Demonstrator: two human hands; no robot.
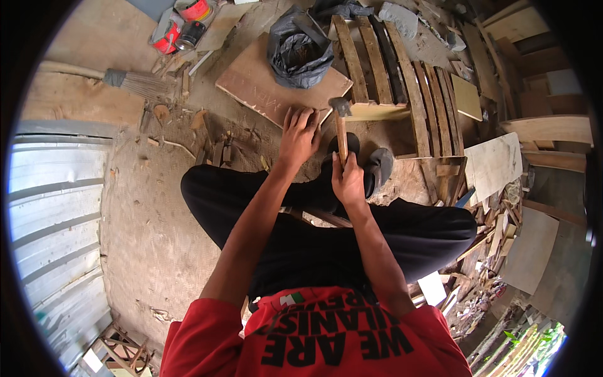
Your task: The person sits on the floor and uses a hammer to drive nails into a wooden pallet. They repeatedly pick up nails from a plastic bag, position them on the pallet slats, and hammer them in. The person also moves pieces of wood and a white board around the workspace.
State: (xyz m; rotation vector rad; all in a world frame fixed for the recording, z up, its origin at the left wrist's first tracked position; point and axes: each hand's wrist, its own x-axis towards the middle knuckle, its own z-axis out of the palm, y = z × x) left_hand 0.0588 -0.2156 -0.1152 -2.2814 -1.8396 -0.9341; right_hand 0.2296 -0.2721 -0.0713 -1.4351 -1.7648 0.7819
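Our right hand (348,179) wraps closed around the hammer (341,129) handle, head near the wooden strip (377,112); our left hand (299,134), fingers curled, presses the brown board (264,88).

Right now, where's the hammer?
In the head view, the hammer is upright in the right hand, its head beside the left hand at the board's edge.

A dark plastic bag (299,51) is slumping at the far end of the dirt floor (151,220). Just right of it a slatted wooden pallet (402,75) is lying flat. Red paint tins (182,25) are standing at the far left, with a straw broom (135,83) lying near them. Corrugated metal sheeting (53,213) is running along the left side. Offcuts of board (496,164) are piling up on the right.
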